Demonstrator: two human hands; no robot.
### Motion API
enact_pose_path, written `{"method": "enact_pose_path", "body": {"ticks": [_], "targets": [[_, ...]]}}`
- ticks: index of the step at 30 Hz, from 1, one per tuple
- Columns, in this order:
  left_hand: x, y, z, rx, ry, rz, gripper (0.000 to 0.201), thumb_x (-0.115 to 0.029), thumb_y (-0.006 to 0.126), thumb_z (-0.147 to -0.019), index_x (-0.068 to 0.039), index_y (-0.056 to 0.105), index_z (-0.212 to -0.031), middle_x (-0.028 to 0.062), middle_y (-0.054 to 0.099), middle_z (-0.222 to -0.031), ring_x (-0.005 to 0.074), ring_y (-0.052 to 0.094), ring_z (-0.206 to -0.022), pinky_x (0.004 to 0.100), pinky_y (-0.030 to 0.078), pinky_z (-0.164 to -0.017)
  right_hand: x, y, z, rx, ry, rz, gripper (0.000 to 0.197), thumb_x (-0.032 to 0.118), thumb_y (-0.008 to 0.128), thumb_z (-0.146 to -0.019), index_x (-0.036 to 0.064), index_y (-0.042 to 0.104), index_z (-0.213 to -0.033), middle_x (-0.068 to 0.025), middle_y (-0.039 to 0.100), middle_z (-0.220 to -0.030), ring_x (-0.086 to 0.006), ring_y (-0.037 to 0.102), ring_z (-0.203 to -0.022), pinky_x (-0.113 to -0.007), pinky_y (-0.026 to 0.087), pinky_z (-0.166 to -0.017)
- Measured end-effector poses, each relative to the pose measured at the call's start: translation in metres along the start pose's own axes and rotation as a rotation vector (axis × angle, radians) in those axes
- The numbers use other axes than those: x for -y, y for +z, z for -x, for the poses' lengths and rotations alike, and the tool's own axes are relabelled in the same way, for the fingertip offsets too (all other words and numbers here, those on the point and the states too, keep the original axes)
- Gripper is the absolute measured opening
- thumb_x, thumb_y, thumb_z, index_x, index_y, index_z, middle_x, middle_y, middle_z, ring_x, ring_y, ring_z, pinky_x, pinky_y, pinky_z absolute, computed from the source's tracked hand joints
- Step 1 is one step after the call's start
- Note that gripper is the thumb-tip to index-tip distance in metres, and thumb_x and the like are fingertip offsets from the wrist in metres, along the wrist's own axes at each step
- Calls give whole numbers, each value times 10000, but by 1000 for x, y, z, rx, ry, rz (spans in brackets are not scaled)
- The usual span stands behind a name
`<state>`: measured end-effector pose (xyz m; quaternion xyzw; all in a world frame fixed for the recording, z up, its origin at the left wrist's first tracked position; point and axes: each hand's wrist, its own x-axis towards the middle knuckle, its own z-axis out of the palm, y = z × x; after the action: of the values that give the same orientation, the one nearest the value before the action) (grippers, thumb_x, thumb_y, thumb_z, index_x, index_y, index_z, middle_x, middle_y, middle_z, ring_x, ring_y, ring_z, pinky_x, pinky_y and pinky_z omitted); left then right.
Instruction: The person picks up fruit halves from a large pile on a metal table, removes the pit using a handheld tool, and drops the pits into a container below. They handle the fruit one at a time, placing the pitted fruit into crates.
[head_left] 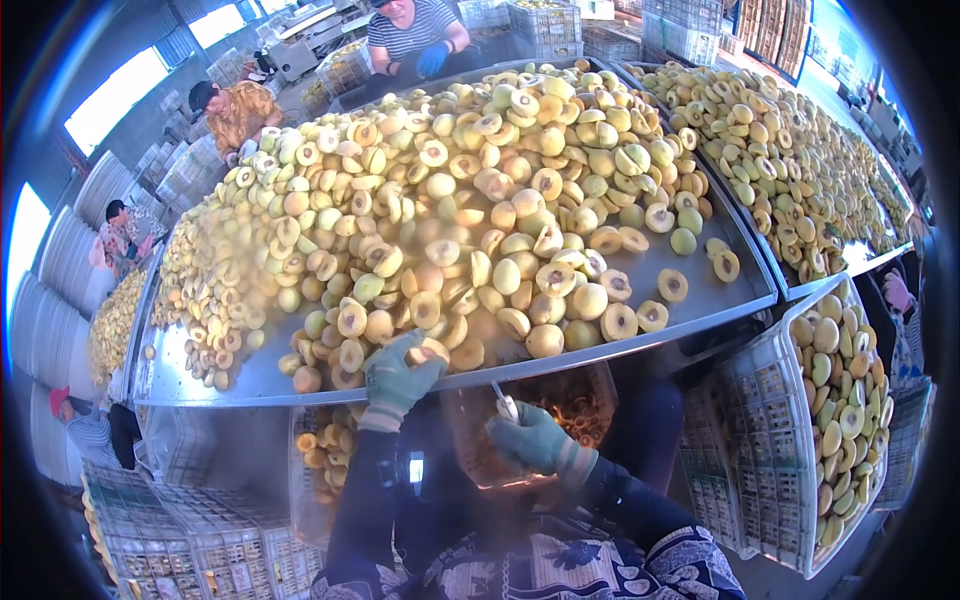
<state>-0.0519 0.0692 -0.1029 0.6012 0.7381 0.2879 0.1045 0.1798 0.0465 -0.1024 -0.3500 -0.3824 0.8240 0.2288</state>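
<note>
My left hand (400, 372), in a grey-green glove, reaches over the near rim of a metal table. Between its thumb and fingers is a yellow peach half (430, 351), partly covered by the glove. My right hand (538, 440), gloved alike, is closed around a small knife (507, 405) with a pale handle and a narrow metal tip pointing up. It is held just below the table rim, over a crate (470, 440) with brownish-orange scraps in it. Heaped peach halves (440, 200) cover much of the table (690, 325), many showing brown hollows.
A white crate full of peach halves (850, 420) stands to my right, and more crates (215, 545) stand at lower left. Another heaped table (800, 170) adjoins on the right. Co-workers (240, 112) sit along the far and left sides. The raised table rim (560, 362) runs before me.
</note>
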Motion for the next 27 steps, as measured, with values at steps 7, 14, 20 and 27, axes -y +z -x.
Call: {"method": "enact_pose_path", "body": {"ticks": [7,14,20,27], "targets": [[-53,10,39,205,219,839,414,-120,679,-764,5,577,-1146,159,618,-1126,250,601,-1035,359,477,-924,25,24,16,-12,-173,-117,243,193,571,-911,14,569,-1075,4,612,-896,-61,549,-801,-234,464,-725],[-99,38,67,187,-316,1790,460,-321,427,-962,37,481,-1246,149,576,-1039,203,566,-947,349,497,-812,4,13,27,-55,-371,201,361,192,521,-948,33,477,-1269,-62,549,-1179,-93,501,-1067,-269,425,-909],[-93,34,65,222,-135,1440,388,-251,387,-982,41,517,-1202,144,593,-1091,209,606,-889,340,519,-815,8,12,36,-96,-318,176,334,182,635,-875,46,550,-1168,-14,622,-1025,-62,544,-951,-236,454,-822],[-103,19,66,102,263,787,320,-140,374,-969,63,555,-1139,164,621,-1062,215,629,-828,325,542,-728,1,-15,34,114,-267,326,336,289,486,-974,46,523,-1203,-41,604,-1013,-117,544,-949,-255,434,-820]]}}
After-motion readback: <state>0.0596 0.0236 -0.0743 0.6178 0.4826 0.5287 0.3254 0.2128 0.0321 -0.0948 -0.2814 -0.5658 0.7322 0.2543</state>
